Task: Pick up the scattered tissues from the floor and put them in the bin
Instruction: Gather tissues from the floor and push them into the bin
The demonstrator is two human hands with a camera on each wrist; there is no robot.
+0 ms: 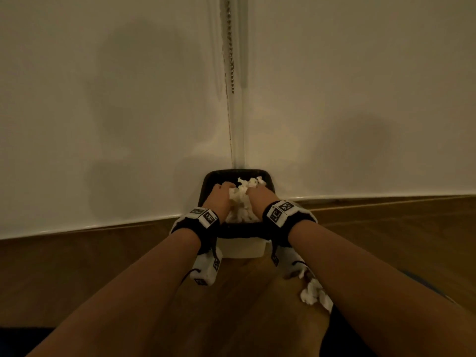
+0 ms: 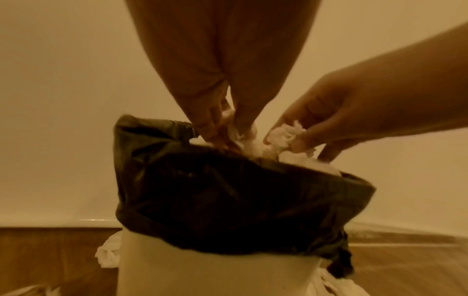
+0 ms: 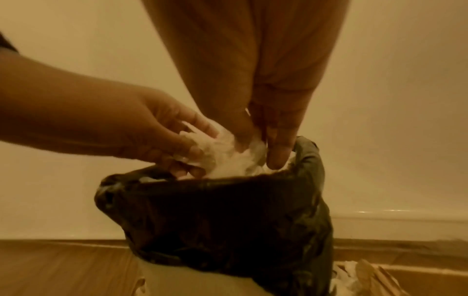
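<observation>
The head view looks down from above at the bin (image 1: 240, 247) against the wall. Both wrist views sit low and close — facing its black liner (image 2: 228, 200) from opposite sides.

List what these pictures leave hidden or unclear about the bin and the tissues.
- Bin depth: head view, tissues and both hands cover the opening.
- Tissue on the floor: head view, right forearm hides part.
- Left hand grip: left wrist view, blurred.
- Bin base: wrist views, cut off by the bottom edge.

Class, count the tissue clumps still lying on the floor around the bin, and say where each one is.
2, perhaps more hidden behind the bin: one tissue clump at its left side, one tissue clump at its right, under the right forearm.
</observation>
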